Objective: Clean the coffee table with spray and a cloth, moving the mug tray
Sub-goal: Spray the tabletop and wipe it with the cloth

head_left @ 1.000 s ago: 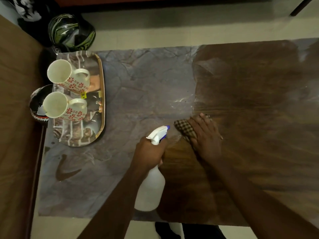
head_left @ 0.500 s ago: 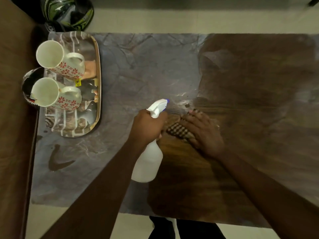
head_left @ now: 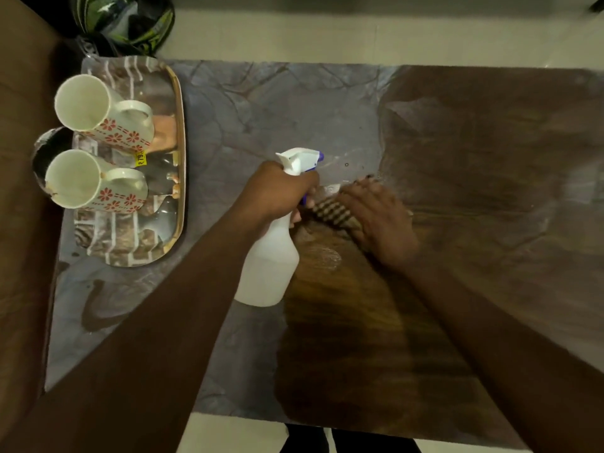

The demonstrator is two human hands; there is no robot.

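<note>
Left hand [head_left: 277,188] stays clamped on spray bottle [head_left: 269,269], nozzle now nearer cloth [head_left: 333,212]. Right hand [head_left: 379,217] flat, pressing cloth on coffee table [head_left: 261,103], shifted toward bottle. Mug tray [head_left: 178,158] unmoved, far left of bottle.

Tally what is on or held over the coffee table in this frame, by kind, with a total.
Mugs: 2 (far one, near one)
Tray: 1
Spray bottle: 1, in the left hand
Checked cloth: 1, under the right hand
Total: 5
</note>
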